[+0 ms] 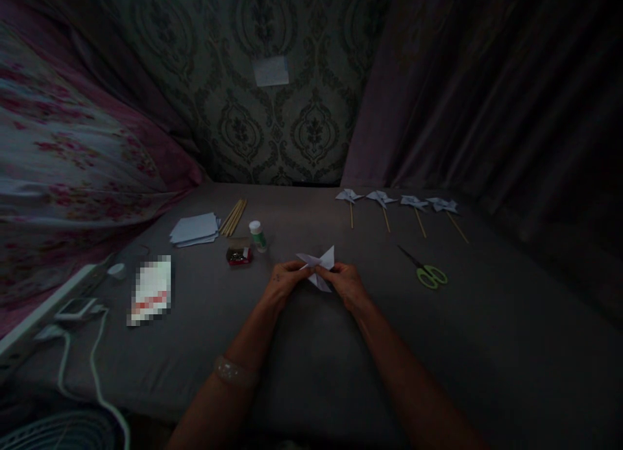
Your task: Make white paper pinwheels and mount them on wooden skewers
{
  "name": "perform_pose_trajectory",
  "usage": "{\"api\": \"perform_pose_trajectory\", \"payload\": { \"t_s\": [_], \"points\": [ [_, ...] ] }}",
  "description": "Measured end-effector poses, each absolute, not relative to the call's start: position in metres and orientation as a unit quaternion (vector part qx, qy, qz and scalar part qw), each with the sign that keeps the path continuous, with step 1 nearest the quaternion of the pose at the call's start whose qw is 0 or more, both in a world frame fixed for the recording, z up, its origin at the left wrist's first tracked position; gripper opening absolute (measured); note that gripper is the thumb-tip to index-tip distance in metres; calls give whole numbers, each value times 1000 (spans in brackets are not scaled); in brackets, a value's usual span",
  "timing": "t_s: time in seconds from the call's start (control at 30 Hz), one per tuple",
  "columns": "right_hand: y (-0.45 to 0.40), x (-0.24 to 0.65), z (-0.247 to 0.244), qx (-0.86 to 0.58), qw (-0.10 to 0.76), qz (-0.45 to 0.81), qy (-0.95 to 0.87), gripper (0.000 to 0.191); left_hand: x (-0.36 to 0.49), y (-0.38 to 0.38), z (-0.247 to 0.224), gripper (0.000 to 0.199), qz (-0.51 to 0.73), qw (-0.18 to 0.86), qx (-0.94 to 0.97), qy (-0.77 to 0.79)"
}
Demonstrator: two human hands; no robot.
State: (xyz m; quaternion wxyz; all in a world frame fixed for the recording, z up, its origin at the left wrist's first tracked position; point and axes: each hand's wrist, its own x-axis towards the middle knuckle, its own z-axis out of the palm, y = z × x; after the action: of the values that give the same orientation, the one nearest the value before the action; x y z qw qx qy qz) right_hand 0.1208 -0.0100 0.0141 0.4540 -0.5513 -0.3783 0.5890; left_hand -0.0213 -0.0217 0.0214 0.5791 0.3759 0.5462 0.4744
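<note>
Between my two hands, just above the grey cloth, is a white paper pinwheel [322, 281] with its pointed blades spread and no stick visible on it. My left hand [283, 282] pinches it from the left, thumb near its centre. From the right, my right hand [346, 282] grips it the same way, the thumbs close together at the middle. Whether a pin sits at the centre is too small to tell. Beyond my left hand stand a small red box [239, 255] of metal pins and a white-capped glue bottle [257, 237]. Green-handled scissors [430, 275] lie to the right.
Several finished pinwheels on sticks [382, 199] lie in a row at the back right. A stack of white paper [195, 230] and a bundle of wooden sticks [234, 217] are at the back left. A power strip [46, 313] with a white cable [95, 359] runs along the left edge.
</note>
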Motion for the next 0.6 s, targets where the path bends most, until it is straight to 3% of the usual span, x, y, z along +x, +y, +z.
{"api": "perform_pose_trajectory", "payload": {
  "t_s": [0.6],
  "points": [
    [-10, 122, 11, -545, 454, 595, -380, 35, -22, -20, 16, 30, 485, 581, 360, 545]
  ]
}}
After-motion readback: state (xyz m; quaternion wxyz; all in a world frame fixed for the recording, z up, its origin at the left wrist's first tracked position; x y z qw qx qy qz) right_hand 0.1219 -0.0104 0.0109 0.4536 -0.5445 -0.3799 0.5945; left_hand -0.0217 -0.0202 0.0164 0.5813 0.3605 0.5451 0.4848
